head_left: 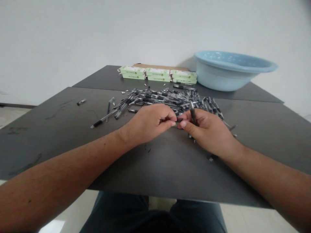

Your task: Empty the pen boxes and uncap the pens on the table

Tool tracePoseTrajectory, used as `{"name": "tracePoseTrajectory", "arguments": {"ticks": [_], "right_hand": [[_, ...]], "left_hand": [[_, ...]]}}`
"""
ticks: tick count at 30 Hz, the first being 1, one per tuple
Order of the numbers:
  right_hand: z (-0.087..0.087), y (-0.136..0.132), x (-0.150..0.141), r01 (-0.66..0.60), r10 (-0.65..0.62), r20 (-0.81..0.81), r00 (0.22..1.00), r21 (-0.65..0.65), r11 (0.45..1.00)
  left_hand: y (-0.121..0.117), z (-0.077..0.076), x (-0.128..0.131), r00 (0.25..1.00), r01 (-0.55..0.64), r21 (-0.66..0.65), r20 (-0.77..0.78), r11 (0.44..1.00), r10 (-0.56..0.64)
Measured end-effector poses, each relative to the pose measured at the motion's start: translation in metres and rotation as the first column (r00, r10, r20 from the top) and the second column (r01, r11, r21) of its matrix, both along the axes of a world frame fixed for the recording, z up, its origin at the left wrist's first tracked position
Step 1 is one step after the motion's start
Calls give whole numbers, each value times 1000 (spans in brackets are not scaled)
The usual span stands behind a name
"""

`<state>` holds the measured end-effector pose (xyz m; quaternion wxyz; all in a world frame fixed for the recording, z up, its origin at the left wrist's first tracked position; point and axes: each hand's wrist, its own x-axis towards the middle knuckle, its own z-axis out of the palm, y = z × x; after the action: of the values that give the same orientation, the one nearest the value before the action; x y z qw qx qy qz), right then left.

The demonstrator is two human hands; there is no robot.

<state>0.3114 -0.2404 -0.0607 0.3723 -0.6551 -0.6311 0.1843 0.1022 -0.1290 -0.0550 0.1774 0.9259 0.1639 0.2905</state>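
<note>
My left hand (pixel 155 121) is closed, with thumb and forefinger pinched at the end of a small dark piece (pixel 179 120). My right hand (pixel 209 129) meets it fingertip to fingertip at the same piece, which looks like a pen part, mostly hidden. A black-gripped pen (pixel 192 114) stands up between the right fingers, its pale tip upward. Just beyond both hands lies a wide heap of clear pens (pixel 165 97) with black grips. One pen (pixel 98 123) sticks out at the heap's left side.
Green-and-white boxes (pixel 158 74) are stacked in a row at the back. A big light-blue basin (pixel 218 76) stands at the back right. Far left on the dark table (pixel 145 174) lies a short clear-and-black piece (pixel 81 102). Small bits lie near my right wrist.
</note>
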Motion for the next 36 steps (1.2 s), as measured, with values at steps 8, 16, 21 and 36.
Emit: {"name": "tracePoseTrajectory", "arguments": {"ticks": [8,16,21,36], "right_hand": [[-3,1,1,-65,63,-82,995,-22,998],[-4,-3,14,-39,39,63,997,-14,999],[-11,-6,21,-62,62,66,996,7,998],[-12,-8,20,-57,55,73,996,26,998]], "left_hand": [[0,-12,4,992,126,52,-5,991,-126],[62,12,-39,904,-421,87,-42,903,426],[135,20,-97,623,-748,197,-121,634,773],[184,-17,-123,379,-804,251,-481,538,790]]}}
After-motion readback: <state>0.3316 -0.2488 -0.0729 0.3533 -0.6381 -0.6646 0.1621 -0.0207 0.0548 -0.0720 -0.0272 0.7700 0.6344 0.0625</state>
